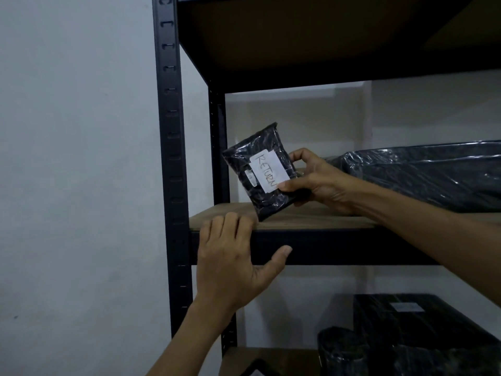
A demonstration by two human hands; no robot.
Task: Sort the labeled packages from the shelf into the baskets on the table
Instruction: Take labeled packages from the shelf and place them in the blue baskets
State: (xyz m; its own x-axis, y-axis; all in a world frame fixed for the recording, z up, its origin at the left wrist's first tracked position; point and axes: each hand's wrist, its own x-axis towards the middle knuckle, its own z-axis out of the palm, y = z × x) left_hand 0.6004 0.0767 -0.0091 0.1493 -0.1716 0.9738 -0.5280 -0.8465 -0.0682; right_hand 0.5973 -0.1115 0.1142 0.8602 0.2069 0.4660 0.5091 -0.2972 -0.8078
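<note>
Package (244, 156), black and plastic-wrapped, is held tilted over the middle shelf board (311, 221), left end. Left hand (230, 264) rests on the board's front edge, fingers together, thumb spread. Right hand (320, 183) pinches the package's right edge: thumb on the RETURN label (268, 170), fingers behind.

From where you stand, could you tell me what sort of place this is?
Probably a stockroom: a black metal shelf rack, plastic-wrapped bundles on it, a RETURN-labelled package in the right hand.

Black package (264, 172), white label (267, 170)
</note>
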